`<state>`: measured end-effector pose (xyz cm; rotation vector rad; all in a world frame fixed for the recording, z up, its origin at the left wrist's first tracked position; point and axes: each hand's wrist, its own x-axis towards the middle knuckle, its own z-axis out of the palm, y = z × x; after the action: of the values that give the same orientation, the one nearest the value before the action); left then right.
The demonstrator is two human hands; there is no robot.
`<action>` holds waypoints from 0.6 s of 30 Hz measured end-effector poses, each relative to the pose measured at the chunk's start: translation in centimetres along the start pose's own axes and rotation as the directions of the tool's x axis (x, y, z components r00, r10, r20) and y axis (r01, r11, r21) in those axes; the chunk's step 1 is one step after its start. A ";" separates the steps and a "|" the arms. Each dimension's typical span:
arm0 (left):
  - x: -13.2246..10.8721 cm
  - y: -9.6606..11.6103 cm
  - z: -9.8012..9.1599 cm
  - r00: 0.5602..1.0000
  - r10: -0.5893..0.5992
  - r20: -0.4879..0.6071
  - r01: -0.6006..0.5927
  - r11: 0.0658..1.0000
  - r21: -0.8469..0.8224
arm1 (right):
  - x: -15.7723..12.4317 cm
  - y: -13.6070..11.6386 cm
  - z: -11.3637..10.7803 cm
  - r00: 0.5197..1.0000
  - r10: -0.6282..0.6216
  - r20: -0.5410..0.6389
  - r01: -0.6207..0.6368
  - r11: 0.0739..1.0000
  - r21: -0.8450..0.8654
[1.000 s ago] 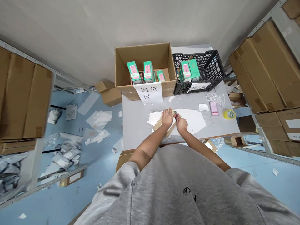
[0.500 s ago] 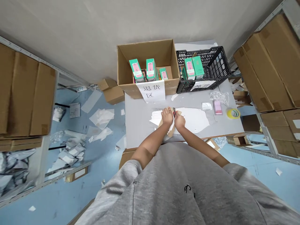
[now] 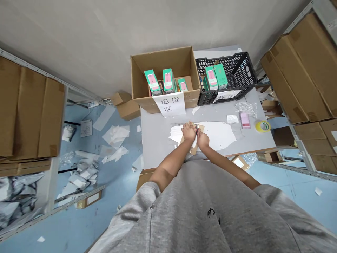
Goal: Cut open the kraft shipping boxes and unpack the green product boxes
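On the grey table, a small brown cardboard box (image 3: 194, 150) lies in front of my body, over a white sheet (image 3: 218, 135). My left hand (image 3: 188, 132) is pressed down on the box with its fingers bent over the far part, holding it. In my closed right hand (image 3: 203, 140) is a slim red and black tool that looks like a utility knife (image 3: 197, 130). Its tip is against or just above the box, close beside my left fingers; the hands partly hide the contact.
Behind the hands stand a large open carton (image 3: 165, 63) and a black plastic crate (image 3: 226, 79), both holding green and pink boxes. A yellow tape roll (image 3: 262, 126), bubble wrap (image 3: 247, 108) and a pink item (image 3: 245, 120) lie to the right. Shelves flank the table.
The tool and my right hand have shifted slightly relative to the box, the tool now more upright. My left hand keeps its hold. The whole view has tilted a little.
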<state>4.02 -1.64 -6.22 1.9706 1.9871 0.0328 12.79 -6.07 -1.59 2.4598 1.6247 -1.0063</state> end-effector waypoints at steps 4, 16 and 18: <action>0.2 -0.2 0.8 0.999 0.014 -0.050 -0.018 0.996 -0.085 | 0.5 -0.5 0.6 0.999 0.002 -0.035 0.001 0.996 0.084; 3.4 -5.7 -2.4 0.924 0.381 0.039 -0.378 0.924 -0.056 | 2.5 5.8 -1.2 0.987 -0.030 -0.157 0.090 0.919 0.384; 3.8 -5.8 -2.7 0.891 0.448 0.067 -0.444 0.893 -0.071 | 4.9 5.2 -1.7 0.987 -0.069 -0.145 0.125 0.899 0.421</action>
<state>-2.17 2.40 -6.00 2.3099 1.4277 0.1133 19.17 -3.87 -4.43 2.7887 1.7368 -1.3819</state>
